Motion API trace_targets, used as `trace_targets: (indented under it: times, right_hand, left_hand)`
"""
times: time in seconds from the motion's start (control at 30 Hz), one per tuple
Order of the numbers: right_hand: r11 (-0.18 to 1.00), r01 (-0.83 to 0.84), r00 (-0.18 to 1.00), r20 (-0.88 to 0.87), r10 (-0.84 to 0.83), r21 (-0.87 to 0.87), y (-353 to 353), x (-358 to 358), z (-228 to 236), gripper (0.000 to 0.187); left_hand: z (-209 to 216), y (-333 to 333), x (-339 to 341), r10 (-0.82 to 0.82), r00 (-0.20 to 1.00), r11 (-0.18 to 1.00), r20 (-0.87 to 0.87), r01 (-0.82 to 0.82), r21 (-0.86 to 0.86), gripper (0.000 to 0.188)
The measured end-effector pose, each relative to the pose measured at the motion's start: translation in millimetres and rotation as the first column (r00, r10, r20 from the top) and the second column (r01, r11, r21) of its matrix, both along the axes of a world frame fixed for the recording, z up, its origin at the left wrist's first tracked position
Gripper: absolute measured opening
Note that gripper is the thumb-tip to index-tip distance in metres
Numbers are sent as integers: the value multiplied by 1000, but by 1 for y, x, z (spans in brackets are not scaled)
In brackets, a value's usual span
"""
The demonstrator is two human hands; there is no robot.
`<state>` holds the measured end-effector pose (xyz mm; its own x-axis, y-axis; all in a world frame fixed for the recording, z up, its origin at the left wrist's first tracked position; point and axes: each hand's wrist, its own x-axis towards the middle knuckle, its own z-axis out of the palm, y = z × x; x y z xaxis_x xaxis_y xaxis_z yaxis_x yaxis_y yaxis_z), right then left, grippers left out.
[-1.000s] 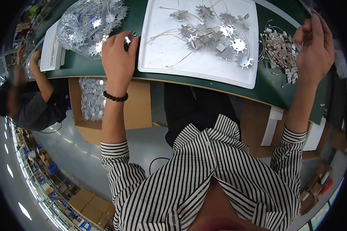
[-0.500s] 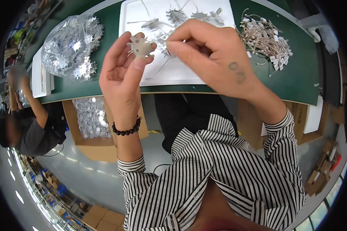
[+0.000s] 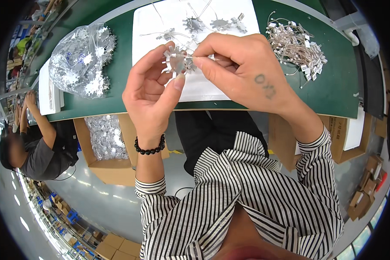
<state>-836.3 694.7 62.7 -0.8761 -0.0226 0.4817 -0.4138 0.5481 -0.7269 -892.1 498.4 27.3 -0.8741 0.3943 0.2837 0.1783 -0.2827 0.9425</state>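
Observation:
My left hand [image 3: 147, 99] holds a flat, toothed metal disc [image 3: 176, 65] upright by its edge, between thumb and fingers. Close against it, my right hand [image 3: 253, 76] is closed in a pinch on a thin pale wire [image 3: 187, 56] that runs across the disc's face. The wire's far end is too small to make out. Both hands are above a white foam board [image 3: 144, 21]. On that board lie several similar toothed discs with wires, one of them a silver disc [image 3: 219, 24] near the back.
A clear bag of toothed metal discs [image 3: 80, 63] lies left on the green table [image 3: 123, 39]. At right is a heap of wires with white connectors [image 3: 305, 50]. Below the table edge stand an open carton [image 3: 112, 175] and another carton [image 3: 281, 138]. A person [image 3: 47, 151] works at far left.
The disc in my left hand has turned and moved right, toward my right fingers. The wire now lies across its face. The view has shifted slightly.

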Motion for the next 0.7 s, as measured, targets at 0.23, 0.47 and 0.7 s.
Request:
trace_targets:
  times: [0.23,0.47,0.7]
  right_hand:
    - [923,130,955,-297,-18,362,5,1,-2,14]
    - [937,59,974,-227,23,345,5,6,0,19]
    - [999,39,991,130,-38,1,19,11,14,24]
  left_hand:
    - [1,-4,-2,-58,998,998,20,59,-28,58]
    - [7,1,3,-113,994,988,6,113,-102,43]
    - [26,27,-4,26,989,960,-144,-64,-271,23]
